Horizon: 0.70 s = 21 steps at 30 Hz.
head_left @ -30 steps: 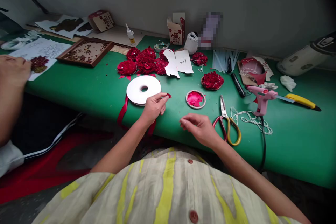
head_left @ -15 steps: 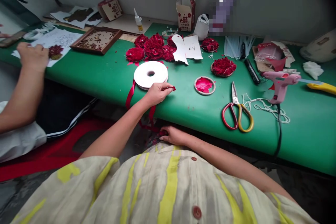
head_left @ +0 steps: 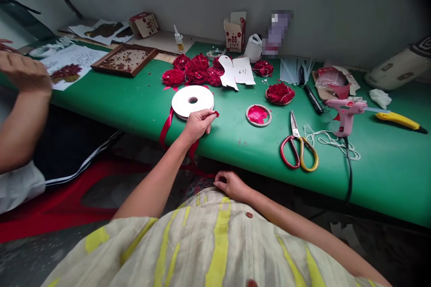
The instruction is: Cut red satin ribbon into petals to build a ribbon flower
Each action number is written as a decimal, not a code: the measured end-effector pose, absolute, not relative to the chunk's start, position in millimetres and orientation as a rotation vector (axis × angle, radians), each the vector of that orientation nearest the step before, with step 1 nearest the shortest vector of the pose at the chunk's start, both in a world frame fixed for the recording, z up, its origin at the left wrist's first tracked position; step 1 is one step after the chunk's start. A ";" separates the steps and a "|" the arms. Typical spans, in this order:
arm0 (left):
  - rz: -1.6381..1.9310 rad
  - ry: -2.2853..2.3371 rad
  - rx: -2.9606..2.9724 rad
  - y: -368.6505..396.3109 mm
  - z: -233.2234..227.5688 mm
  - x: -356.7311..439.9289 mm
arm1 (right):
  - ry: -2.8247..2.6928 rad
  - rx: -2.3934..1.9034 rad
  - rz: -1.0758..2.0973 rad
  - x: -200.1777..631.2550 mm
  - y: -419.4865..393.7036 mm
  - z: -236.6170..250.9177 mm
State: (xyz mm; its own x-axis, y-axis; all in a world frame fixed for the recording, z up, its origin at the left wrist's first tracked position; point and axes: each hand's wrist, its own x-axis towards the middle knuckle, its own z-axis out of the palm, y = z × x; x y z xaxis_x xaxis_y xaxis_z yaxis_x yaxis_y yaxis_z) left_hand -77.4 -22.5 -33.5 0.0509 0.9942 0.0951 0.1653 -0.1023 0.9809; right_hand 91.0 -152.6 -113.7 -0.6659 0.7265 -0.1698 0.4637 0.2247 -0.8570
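My right hand (head_left: 232, 184) lay nearest, below the table's near edge, fingers curled onto the red ribbon (head_left: 167, 128); whether they gripped it I could not tell. The ribbon ran up over that edge toward the white spool (head_left: 192, 101). My left hand (head_left: 197, 124), at the near edge, pinched the ribbon's end, which pointed right.

Scissors (head_left: 299, 149), a pink glue gun (head_left: 344, 112) and a yellow knife (head_left: 399, 120) lie rightward.
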 end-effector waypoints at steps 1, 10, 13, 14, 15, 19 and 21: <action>1.169 1.255 1.424 -22.8 -34.1 -77.8 | -2.221 -1.090 1.379 95.6 -154.9 -97.7; 1.197 1.207 1.417 -24.2 -30.1 -81.7 | -1.819 -1.406 0.668 168.2 -39.9 24.6; 1.183 1.192 1.416 -25.0 -29.9 -83.7 | -1.837 -1.479 0.614 182.2 13.2 13.7; 1.171 1.190 1.418 -25.3 -30.2 -84.6 | -1.858 -1.490 0.611 184.5 24.5 7.9; 1.157 1.191 1.419 -25.4 -30.6 -85.4 | -1.880 -1.499 0.610 186.2 32.6 2.5; 1.061 1.239 1.403 -24.5 -26.8 -85.3 | -1.921 -1.524 0.591 193.4 46.9 -8.4; 1.002 1.234 1.386 -22.6 -18.6 -80.7 | -1.910 -1.527 0.581 198.1 49.8 -8.0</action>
